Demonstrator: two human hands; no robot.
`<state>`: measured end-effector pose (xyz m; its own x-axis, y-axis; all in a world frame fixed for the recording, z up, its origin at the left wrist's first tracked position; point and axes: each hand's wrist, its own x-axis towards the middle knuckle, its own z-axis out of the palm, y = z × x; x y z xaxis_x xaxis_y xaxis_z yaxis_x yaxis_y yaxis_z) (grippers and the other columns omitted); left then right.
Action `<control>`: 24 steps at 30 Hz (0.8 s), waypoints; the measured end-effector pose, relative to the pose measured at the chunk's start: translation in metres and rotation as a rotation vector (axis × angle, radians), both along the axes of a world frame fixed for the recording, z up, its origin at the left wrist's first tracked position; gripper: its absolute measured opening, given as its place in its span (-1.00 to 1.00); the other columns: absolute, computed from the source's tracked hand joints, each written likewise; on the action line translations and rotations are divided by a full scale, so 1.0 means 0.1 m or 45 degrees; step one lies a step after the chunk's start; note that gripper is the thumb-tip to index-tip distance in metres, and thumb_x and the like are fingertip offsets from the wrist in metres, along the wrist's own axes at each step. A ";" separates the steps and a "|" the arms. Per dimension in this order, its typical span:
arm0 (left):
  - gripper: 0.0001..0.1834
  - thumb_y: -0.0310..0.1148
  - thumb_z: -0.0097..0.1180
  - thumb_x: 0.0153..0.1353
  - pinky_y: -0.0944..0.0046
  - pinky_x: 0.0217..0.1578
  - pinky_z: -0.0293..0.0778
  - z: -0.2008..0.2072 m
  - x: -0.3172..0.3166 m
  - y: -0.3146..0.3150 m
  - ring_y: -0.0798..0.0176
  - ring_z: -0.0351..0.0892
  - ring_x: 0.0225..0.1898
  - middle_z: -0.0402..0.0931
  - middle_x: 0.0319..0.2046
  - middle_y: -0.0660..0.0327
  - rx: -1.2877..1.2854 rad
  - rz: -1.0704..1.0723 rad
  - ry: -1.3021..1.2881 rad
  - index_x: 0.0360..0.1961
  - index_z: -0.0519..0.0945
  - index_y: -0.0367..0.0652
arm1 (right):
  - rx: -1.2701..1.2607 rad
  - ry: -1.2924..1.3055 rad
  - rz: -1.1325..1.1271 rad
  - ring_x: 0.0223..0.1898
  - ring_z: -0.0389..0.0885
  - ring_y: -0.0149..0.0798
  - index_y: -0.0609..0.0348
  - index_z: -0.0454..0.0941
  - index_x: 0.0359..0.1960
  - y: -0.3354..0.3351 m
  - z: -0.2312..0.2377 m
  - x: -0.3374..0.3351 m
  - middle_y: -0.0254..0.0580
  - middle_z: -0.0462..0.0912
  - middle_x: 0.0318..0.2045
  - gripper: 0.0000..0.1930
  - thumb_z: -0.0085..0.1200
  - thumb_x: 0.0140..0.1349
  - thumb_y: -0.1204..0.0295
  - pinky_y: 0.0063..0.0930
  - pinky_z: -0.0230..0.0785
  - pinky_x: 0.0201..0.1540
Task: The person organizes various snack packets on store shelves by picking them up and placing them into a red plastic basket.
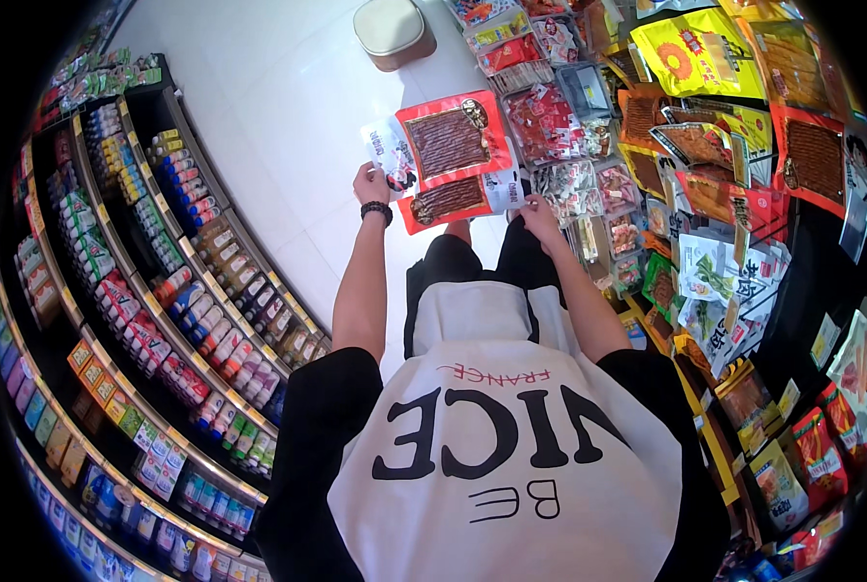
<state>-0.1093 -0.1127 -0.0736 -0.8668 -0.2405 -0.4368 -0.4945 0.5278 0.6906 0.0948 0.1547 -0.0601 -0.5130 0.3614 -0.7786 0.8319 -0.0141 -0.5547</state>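
Two flat red-and-white snack packets overlap in front of me, with dark brown strips showing through their clear windows. The upper packet (450, 141) lies partly over the lower packet (448, 199), and they face opposite ways. At their left edge my left hand (369, 184), with a dark bead bracelet on its wrist, is closed on the upper packet's white end. My right hand (540, 217) pinches the white right end of the lower packet. The fingers behind the packets are hidden.
Shelves of bottles and drinks (176, 301) curve along the left. On the right, a rack holds hanging snack bags (719, 145) and clear bins of small packets (555, 126). A cream round-cornered stool (390, 29) stands on the pale tiled floor (259, 107) ahead.
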 end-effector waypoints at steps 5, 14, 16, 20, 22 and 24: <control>-0.65 -0.35 0.13 0.03 0.25 -0.34 0.46 0.05 0.09 -0.04 0.21 0.56 -0.38 0.56 -0.40 0.05 0.044 0.039 0.025 -0.14 0.49 -0.23 | 0.017 0.024 -0.026 -0.18 0.50 -0.24 0.31 0.19 0.10 -0.05 -0.08 -0.09 -0.01 0.50 -0.20 -0.48 -0.02 0.08 0.43 -0.45 0.34 -0.13; -0.52 -0.27 0.22 0.01 0.30 -0.28 0.45 0.03 0.82 -0.29 0.28 0.52 -0.33 0.53 -0.36 0.09 0.154 -0.092 -0.047 -0.07 0.43 -0.27 | 0.077 0.094 -0.051 -0.18 0.54 -0.10 0.28 0.35 -0.03 -0.09 -0.31 -0.27 0.04 0.55 -0.23 -0.55 0.09 -0.02 0.47 -0.36 0.35 -0.10; -0.64 -0.35 0.20 0.01 0.32 -0.32 0.46 -0.01 0.92 -0.33 0.30 0.55 -0.37 0.57 -0.40 0.10 0.128 -0.198 -0.177 -0.15 0.51 -0.27 | 0.100 0.179 -0.018 -0.27 0.54 -0.20 0.28 0.34 -0.03 -0.07 -0.49 -0.23 -0.04 0.55 -0.30 -0.59 0.03 0.02 0.55 -0.42 0.36 -0.21; -0.83 -0.54 0.08 0.05 0.42 -0.52 0.44 -0.18 0.97 -0.39 0.40 0.52 -0.50 0.56 -0.50 0.17 0.054 -0.138 -0.175 -0.29 0.56 -0.31 | 0.047 0.253 -0.025 -0.37 0.52 -0.33 0.29 0.35 -0.05 -0.08 -0.47 -0.26 -0.16 0.56 -0.40 -0.64 -0.04 0.05 0.64 -0.51 0.35 -0.33; -0.84 -0.54 0.08 0.04 0.41 -0.51 0.44 -0.24 0.96 -0.41 0.40 0.52 -0.50 0.56 -0.51 0.18 0.021 -0.118 -0.196 -0.30 0.57 -0.31 | 0.013 0.234 -0.037 -0.37 0.52 -0.34 0.30 0.35 -0.06 -0.10 -0.38 -0.31 -0.17 0.56 -0.41 -0.65 -0.03 0.05 0.63 -0.51 0.35 -0.35; -0.85 -0.51 0.10 0.02 0.39 -0.48 0.46 -0.22 0.89 -0.40 0.36 0.53 -0.52 0.57 -0.54 0.19 -0.029 -0.120 -0.211 -0.35 0.58 -0.32 | -0.016 0.216 -0.062 -0.38 0.51 -0.35 0.30 0.35 -0.07 -0.11 -0.35 -0.31 -0.18 0.56 -0.42 -0.66 -0.03 0.06 0.63 -0.52 0.34 -0.36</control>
